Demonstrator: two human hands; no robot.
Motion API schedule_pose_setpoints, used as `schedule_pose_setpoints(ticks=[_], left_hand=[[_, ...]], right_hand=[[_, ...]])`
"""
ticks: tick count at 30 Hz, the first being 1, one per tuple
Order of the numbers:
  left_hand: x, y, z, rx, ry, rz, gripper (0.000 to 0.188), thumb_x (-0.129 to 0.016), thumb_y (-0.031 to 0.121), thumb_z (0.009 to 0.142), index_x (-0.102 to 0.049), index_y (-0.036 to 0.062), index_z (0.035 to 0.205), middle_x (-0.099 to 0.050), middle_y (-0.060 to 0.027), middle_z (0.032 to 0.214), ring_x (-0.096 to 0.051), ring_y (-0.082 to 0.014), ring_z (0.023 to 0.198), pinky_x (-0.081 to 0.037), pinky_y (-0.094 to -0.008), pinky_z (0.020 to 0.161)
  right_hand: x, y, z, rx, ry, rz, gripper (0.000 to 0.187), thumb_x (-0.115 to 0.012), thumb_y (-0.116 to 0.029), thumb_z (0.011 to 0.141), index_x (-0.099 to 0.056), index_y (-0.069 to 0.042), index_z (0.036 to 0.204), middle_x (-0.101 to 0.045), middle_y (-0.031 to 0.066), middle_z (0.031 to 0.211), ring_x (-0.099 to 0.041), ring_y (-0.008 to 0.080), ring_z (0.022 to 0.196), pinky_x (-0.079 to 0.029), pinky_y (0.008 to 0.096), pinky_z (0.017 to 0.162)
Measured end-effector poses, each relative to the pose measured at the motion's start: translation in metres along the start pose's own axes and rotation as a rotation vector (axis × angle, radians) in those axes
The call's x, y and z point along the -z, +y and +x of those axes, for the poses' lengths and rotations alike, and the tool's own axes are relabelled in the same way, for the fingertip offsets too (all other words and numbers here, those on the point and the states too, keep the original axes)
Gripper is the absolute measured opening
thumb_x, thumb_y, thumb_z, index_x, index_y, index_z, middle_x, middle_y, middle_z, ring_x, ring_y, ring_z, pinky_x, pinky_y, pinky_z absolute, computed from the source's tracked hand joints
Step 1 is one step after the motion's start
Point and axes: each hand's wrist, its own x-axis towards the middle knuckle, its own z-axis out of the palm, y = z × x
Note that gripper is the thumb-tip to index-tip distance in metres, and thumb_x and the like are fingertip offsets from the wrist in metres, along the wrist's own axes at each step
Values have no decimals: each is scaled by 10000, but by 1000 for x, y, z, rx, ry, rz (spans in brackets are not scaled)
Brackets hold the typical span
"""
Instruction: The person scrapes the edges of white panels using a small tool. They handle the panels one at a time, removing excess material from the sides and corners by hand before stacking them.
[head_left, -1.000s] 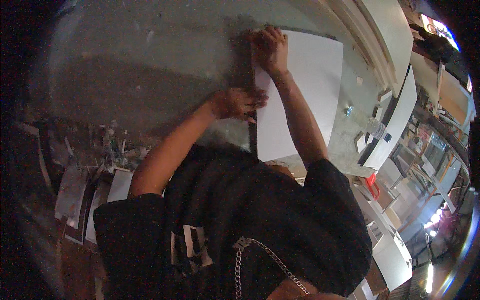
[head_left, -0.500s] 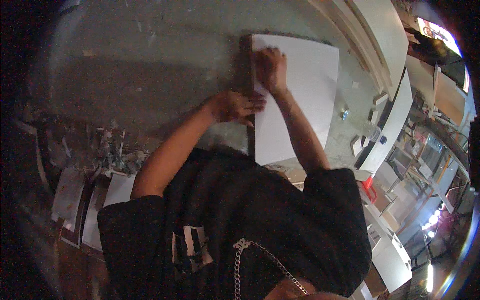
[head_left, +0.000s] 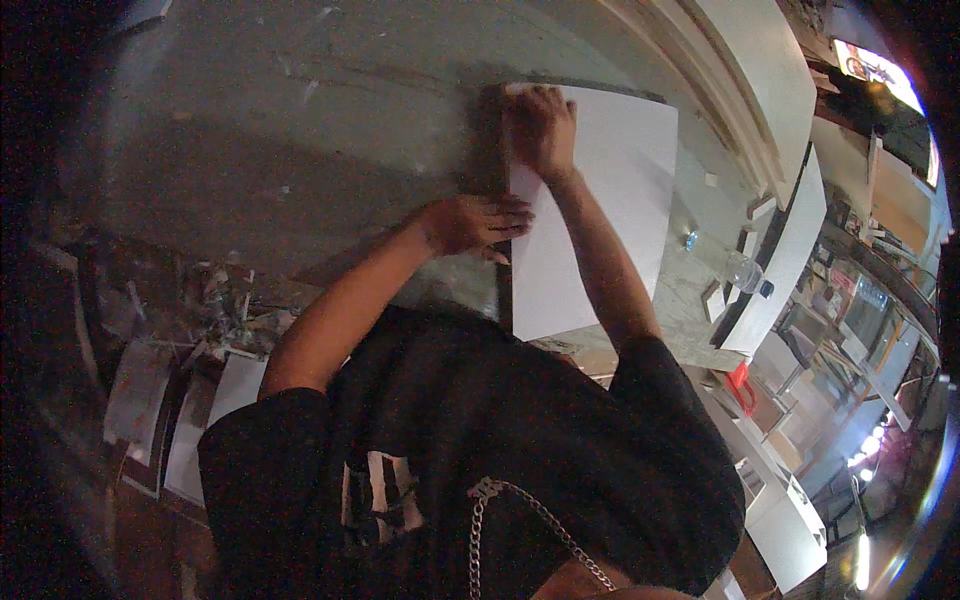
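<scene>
A white rectangular board [head_left: 625, 170] lies on the grey work surface [head_left: 360, 130] in front of me. My left hand [head_left: 472, 224] reaches to its left edge, fingers stretched out and their tips over the white face. Farther off, near the far left corner, my right hand [head_left: 542, 132] presses down on the board with its fingers curled. Whatever is under or inside those fingers is hidden. The right forearm crosses above the board. Along the board's left side runs a dark edge.
To the right lie a clear bottle [head_left: 744, 272], a small bluish object [head_left: 691, 240] and small offcuts [head_left: 714, 300]. A long white panel [head_left: 775, 285] stands beyond them. Long pale strips [head_left: 735, 90] curve along the far right. Debris [head_left: 225, 300] and more panels [head_left: 140, 390] are at the left.
Both hands keep nearly the same places on the board. The whole view has shifted slightly, so the board and hands appear a little lower.
</scene>
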Motion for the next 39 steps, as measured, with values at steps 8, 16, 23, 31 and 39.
schedule_pose_setpoints(ticks=[8, 16, 23, 31, 39], left_hand=[[-6, 4, -4, 29, -12, -96, 615, -573, 488, 866, -544, 67, 1314, -483, -78, 1424, -432, -241, 1337, -371, -369, 1111], [-11, 1, -2, -13, 36, -68, 610, -560, 497, 869, -552, 68, 1304, -491, -75, 1418, -413, -236, 1351, -371, -373, 1110], [-8, 3, 3, -30, 32, 6, 603, -536, 501, 887, -544, 74, 1312, -483, -65, 1427, -415, -226, 1348, -386, -358, 1095], [-4, 4, -3, 37, 42, -57, 627, -512, 527, 888, -539, 73, 1320, -472, -71, 1436, -431, -213, 1336, -415, -356, 1069], [-1, 6, -3, 29, -1, -80, 638, -506, 533, 889, -541, 56, 1311, -476, -83, 1429, -438, -229, 1330, -396, -368, 1084]], right_hand=[[3, -9, -19, 8, -16, 88, 180, -655, -129, 774, -687, -160, 948, -641, 31, 962, -573, 250, 931, -386, 404, 763], [-10, 0, -14, 5, 52, 42, 121, -661, -126, 770, -665, -159, 887, -624, 14, 882, -572, 255, 914, -379, 406, 761], [-5, 4, 18, 35, 74, 25, 124, -661, -131, 758, -641, -136, 880, -590, 39, 908, -545, 267, 932, -366, 414, 749], [7, -17, -20, -16, 6, 146, 107, -654, -156, 761, -645, -122, 863, -611, 62, 884, -565, 290, 911, -377, 419, 756], [0, -15, -12, -31, 2, 16, 132, -675, -172, 769, -669, -142, 897, -616, 63, 916, -572, 288, 923, -383, 413, 756]])
